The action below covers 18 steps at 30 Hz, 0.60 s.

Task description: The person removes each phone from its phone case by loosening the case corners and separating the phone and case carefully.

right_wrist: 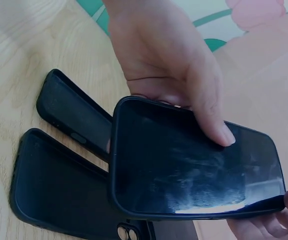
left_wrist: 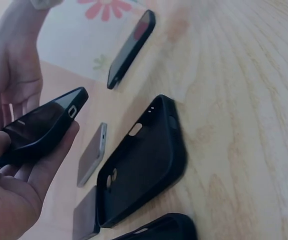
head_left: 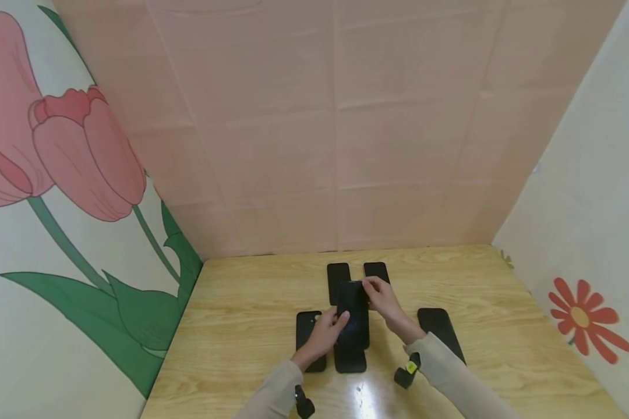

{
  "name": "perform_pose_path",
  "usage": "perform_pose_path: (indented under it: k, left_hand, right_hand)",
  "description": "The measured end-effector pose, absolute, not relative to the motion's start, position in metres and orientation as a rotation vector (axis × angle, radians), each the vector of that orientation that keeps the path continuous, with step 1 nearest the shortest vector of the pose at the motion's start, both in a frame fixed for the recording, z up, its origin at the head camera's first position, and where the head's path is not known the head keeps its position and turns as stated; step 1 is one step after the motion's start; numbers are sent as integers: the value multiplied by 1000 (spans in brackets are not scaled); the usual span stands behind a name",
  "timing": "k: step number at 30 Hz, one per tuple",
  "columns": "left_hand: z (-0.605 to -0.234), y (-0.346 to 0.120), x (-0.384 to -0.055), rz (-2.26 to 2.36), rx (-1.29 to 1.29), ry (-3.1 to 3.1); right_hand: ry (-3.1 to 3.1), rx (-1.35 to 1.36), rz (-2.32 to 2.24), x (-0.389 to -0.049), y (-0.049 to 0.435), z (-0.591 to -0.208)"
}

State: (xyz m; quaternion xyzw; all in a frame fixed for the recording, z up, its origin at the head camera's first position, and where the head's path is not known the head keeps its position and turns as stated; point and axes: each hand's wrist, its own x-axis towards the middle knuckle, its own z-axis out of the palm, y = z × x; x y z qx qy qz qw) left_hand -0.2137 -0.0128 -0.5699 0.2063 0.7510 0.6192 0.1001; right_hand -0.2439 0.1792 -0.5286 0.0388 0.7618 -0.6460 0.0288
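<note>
A smartphone [head_left: 353,320] in a black case is held up off the table between both hands. My left hand [head_left: 322,333] grips its left side, with the thumb lying over the dark screen [right_wrist: 184,170] in the right wrist view. At the top right corner, my right hand [head_left: 385,298] pinches the phone's edge. Beneath the phone lies an empty black phone case [head_left: 350,362], inner side up. A second empty case [head_left: 305,327] with camera holes lies beside it, partly hidden by the left hand and wrist.
Two bare phones [head_left: 338,273] [left_wrist: 92,155] lie farther back, one partly covered by the held phone. To the right is a dark cased phone [head_left: 440,329], partly behind the right forearm. The wooden table [head_left: 241,326] meets a pink-covered wall [head_left: 272,174] and painted side walls.
</note>
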Motion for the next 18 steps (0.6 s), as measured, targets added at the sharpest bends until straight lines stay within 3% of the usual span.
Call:
perform_pose_path:
  k: [12, 18]
  left_hand:
    - [-526, -9, -200, 1869, 688, 2343]
    - [-543, -1, -206, 1845, 680, 2379]
  right_hand:
    - [2389, 197, -1999, -239, 171, -536]
    - [2534, 291, -2033, -238, 163, -535]
